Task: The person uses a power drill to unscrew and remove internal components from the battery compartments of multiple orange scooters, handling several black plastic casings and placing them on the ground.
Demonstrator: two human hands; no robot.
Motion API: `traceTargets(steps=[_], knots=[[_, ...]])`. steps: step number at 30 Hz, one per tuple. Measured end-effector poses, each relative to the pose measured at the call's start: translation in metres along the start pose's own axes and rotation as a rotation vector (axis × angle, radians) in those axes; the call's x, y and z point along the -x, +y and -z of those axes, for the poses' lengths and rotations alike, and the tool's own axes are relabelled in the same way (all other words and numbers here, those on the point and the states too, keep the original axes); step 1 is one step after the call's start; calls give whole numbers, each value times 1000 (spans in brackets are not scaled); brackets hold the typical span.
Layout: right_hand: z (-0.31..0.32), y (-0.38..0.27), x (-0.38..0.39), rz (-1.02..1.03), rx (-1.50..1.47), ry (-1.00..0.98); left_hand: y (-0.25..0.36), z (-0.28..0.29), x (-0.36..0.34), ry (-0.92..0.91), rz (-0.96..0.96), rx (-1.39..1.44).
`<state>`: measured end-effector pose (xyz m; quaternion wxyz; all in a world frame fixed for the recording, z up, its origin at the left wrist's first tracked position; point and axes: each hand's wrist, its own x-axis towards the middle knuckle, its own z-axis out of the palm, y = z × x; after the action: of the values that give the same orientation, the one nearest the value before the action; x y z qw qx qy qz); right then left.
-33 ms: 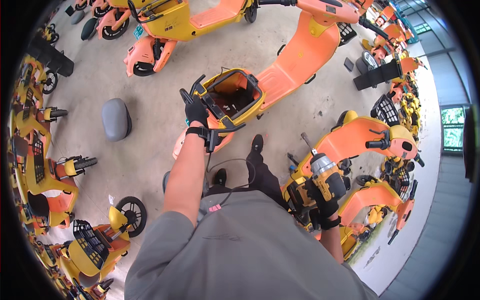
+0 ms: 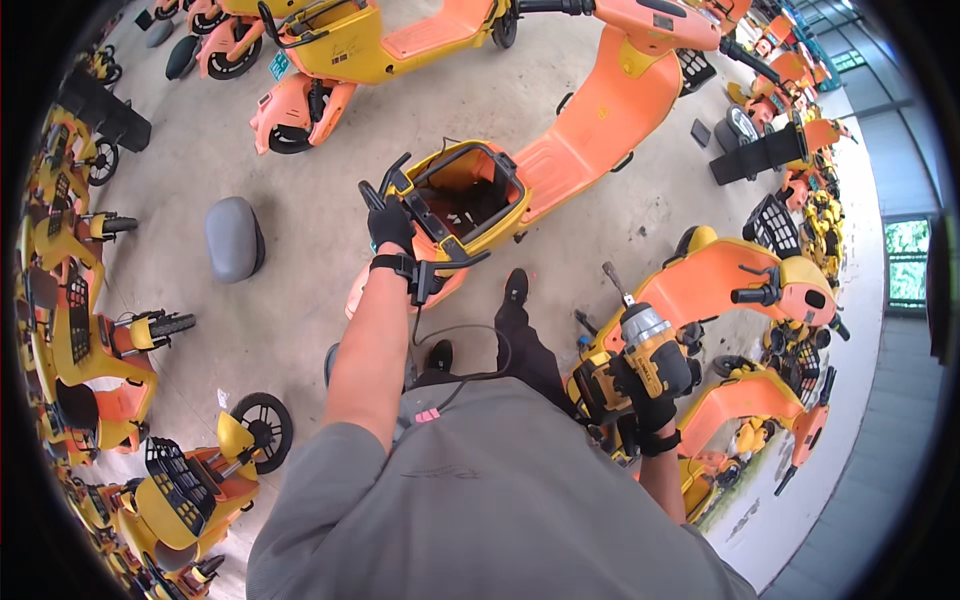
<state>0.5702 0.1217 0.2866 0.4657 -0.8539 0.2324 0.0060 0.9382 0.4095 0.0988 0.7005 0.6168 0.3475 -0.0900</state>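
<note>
My left hand [image 2: 391,226], in a black glove, is closed around the black rear grab rail [image 2: 372,195] of an orange and yellow electric scooter [image 2: 585,130]. The scooter has no seat on it, so the yellow-rimmed compartment [image 2: 470,200] behind its footboard lies open, with small pale bits inside. In my gloved right hand [image 2: 650,405] is a yellow and black cordless impact wrench [image 2: 655,360]. Its long socket extension [image 2: 617,282] points up and away from me, apart from the scooter. The wrench's handle is mostly hidden by the hand.
A grey scooter seat [image 2: 231,238] lies on the floor at left. Another scooter [image 2: 700,280] stands close on my right, and one [image 2: 400,45] stands beyond. Several more line both sides. A black box-shaped part [image 2: 755,158] is at right. A thin cable [image 2: 470,327] hangs before me.
</note>
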Motion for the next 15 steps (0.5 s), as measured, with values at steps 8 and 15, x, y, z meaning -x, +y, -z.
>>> traceTargets(steps=[8, 15], knots=[[21, 18, -163, 377, 110, -61, 10, 3, -5, 398, -86, -764], [30, -22, -282, 916, 488, -320, 31, -7, 29, 565, -45, -873]])
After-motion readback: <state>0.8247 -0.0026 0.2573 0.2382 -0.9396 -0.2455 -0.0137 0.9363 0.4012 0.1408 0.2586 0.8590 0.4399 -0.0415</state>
